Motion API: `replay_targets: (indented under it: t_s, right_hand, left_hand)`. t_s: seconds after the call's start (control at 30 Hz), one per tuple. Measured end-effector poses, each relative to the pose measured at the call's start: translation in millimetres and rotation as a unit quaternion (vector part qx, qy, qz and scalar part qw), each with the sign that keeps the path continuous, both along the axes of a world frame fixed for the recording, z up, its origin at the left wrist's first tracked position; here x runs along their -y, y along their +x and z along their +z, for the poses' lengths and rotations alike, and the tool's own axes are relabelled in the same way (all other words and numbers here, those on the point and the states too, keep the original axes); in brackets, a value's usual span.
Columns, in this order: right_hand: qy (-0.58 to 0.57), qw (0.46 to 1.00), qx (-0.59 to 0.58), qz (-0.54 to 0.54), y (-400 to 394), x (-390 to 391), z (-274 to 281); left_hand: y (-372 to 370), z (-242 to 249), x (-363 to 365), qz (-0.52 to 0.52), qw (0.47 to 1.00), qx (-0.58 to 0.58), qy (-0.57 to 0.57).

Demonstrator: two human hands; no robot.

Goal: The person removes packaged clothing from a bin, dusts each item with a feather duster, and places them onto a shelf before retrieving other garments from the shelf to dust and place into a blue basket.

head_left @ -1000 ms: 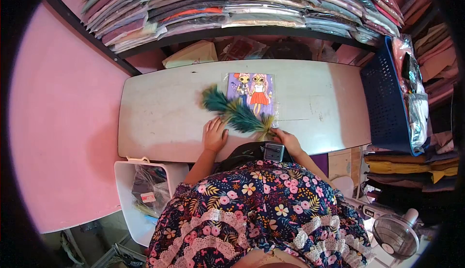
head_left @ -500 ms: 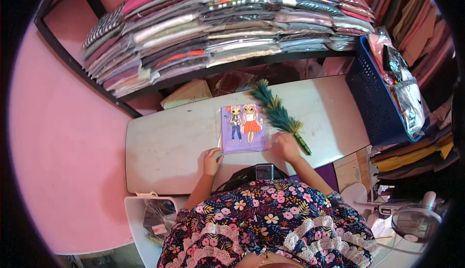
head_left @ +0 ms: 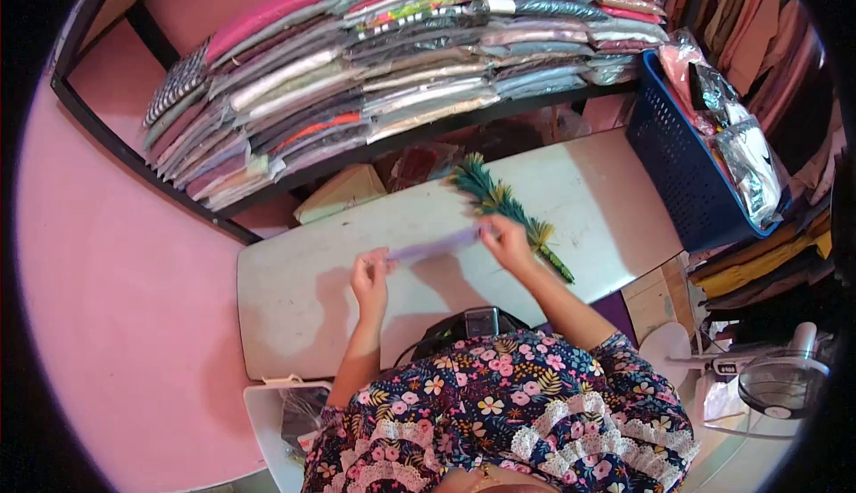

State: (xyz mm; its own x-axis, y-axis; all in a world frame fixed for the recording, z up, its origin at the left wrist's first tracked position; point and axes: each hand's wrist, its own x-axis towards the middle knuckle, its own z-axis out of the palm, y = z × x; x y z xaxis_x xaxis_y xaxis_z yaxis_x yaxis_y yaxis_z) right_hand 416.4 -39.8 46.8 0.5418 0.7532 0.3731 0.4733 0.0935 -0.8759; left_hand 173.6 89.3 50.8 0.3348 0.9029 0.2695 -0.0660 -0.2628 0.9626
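Note:
A purple printed garment in a clear plastic bag (head_left: 435, 246) is up off the table, seen almost edge-on as a thin, blurred strip. My left hand (head_left: 370, 277) pinches its left end, fingers closed. At the other end, my right hand (head_left: 506, 242) grips the right corner with closed fingers. The printed face is turned out of sight. Just beyond my right hand, a green feathery duster (head_left: 504, 203) lies diagonally on the white table (head_left: 294, 288), its handle pointing toward me.
Behind the table, a dark shelf (head_left: 312, 159) carries stacks of bagged folded clothes (head_left: 419, 56). A blue basket (head_left: 682, 163) of packets stands at the right. At lower left is a white bin (head_left: 267, 413); a stand fan (head_left: 785, 382) is at lower right.
The bagged garment was flat on the table, print up, with my hands at its sides. Both hands have lifted it and tilted it edge-on. The view has shifted slightly.

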Motion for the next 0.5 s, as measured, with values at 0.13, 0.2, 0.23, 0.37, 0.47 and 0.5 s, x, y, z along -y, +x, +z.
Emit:
replay_targets:
  t_s: [0.13, 0.2, 0.23, 0.37, 0.47, 0.5]
  right_hand:
    - [0.028, 0.997, -0.074, 0.005, 13.5, -23.3, 50.1]
    - [-0.067, 0.991, -0.116, 0.008, 21.8, -35.7, 67.7]
    - [-0.001, 0.993, -0.12, -0.006, 31.0, -50.3, 47.4]
    - [-0.024, 0.981, 0.084, -0.171, 52.0, -53.7, -31.8]
    - [-0.227, 0.967, 0.026, -0.11, 45.0, -19.1, -67.3]
    - [-0.254, 0.961, 0.028, -0.101, 41.5, -9.0, -87.0]
  left_hand:
    - [16.8, 69.4, -19.9, 0.02, 0.999, 0.022, -0.042]
    - [23.4, 71.8, -41.4, 0.009, 0.994, 0.003, -0.113]
    - [30.4, 65.0, -49.8, 0.01, 0.993, -0.002, -0.121]
    - [28.0, -12.8, -66.5, 0.031, 0.991, -0.015, -0.128]
    - [-2.0, -90.5, -45.6, -0.002, 0.95, -0.297, -0.093]
    - [-6.7, -109.5, -34.1, -0.018, 0.93, -0.353, -0.099]
